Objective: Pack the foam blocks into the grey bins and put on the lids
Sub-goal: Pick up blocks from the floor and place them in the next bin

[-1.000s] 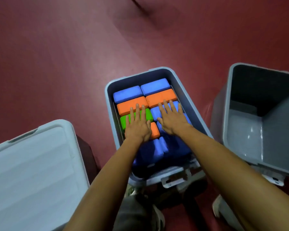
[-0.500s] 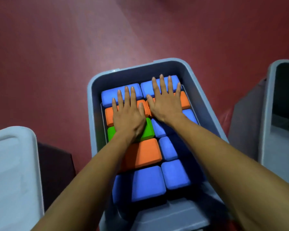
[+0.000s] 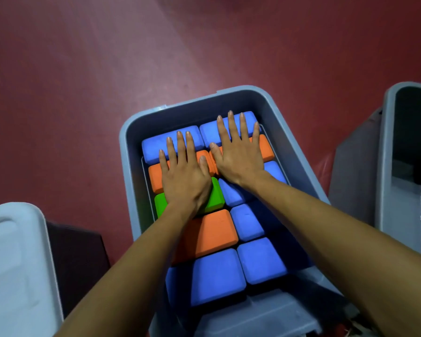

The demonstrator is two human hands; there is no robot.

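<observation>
A grey bin stands on the floor in front of me, packed with several blue, orange and green foam blocks. My left hand lies flat, fingers spread, over the green block and an orange block, fingertips on a blue block. My right hand lies flat beside it on an orange block and the far right blue block. Nearer me lie a large orange block and more blue blocks.
A second grey bin stands at the right, open, with no blocks visible inside. A pale grey lid lies at the lower left on something dark. The floor around is dark red.
Both hands slid toward the far end of the bin, from the green and middle blue blocks onto the orange and far blue ones. My head came closer to the bin.
</observation>
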